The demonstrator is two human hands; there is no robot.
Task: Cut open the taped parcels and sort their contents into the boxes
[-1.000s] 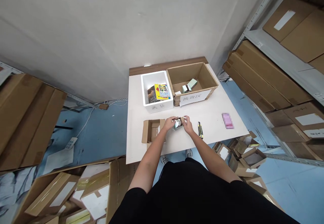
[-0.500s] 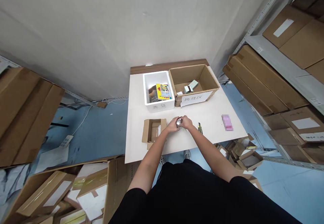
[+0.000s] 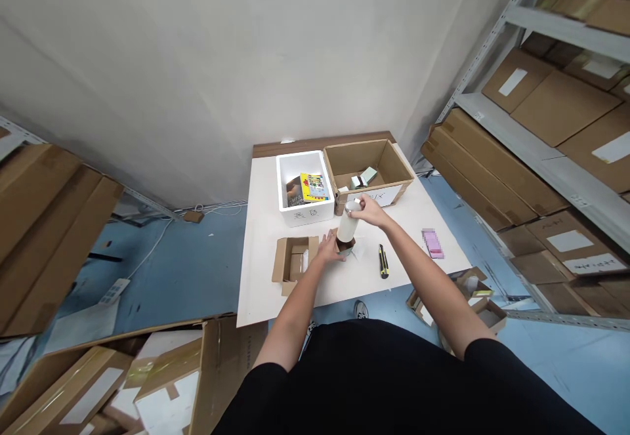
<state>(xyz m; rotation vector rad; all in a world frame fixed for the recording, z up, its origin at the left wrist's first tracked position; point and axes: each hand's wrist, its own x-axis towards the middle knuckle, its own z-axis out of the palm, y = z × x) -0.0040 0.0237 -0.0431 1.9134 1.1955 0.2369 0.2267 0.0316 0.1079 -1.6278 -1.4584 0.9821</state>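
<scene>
A white bottle [image 3: 348,225] stands half out of a small brown carton [image 3: 345,247] in the middle of the white table [image 3: 408,251]. My right hand [image 3: 370,208] grips the bottle's top. My left hand [image 3: 329,248] is closed on the small carton at its base. An open empty cardboard box [image 3: 291,266] lies just left of my left hand.
A utility knife [image 3: 382,261] and a pink item [image 3: 433,243] lie to the right. At the back stand a white foam box [image 3: 301,189] with books and a brown carton [image 3: 370,172] holding small boxes. Shelves of cartons are at right, and loose cartons cover the floor.
My right hand has pulled the white bottle upward out of the small carton, which my left hand holds down. The view has shifted slightly.
</scene>
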